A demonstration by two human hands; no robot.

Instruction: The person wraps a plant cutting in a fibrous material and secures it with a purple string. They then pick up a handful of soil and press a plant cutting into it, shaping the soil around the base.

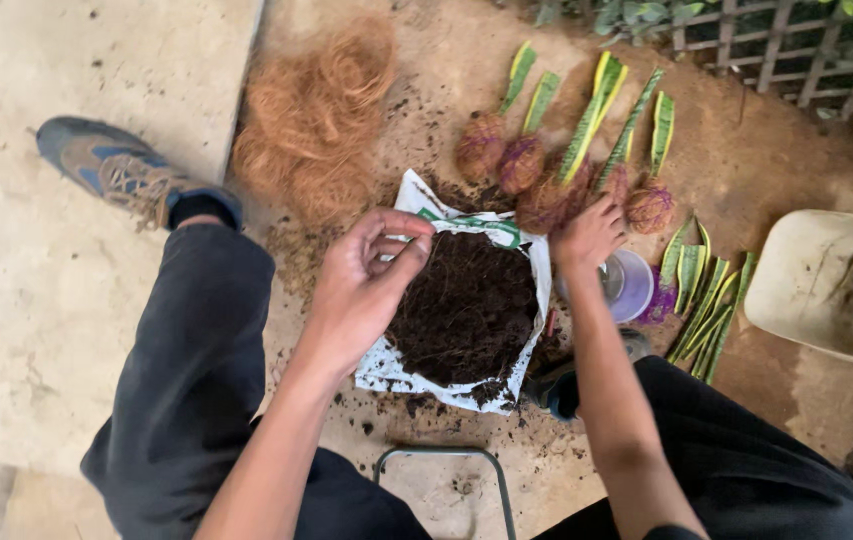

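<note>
Metal frame point(443, 456) sits nearest, between the knees. Just past it the soil bag point(466, 300) lies open on the ground, full of dark soil. Left hand point(366, 285) hovers over the bag's left edge, grip pinched together, maybe on a bit of soil, can't tell. Right hand point(586, 235) reaches past the bag, fingers closed on a fibre-wrapped plant point(556, 200). Clear cup point(631, 285) beside it, coir pile point(316, 120) farther left.

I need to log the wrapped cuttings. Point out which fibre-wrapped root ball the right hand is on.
The right hand rests on the middle root ball, third from the left in the row, right at the soil bag; the other four lie untouched.
</note>
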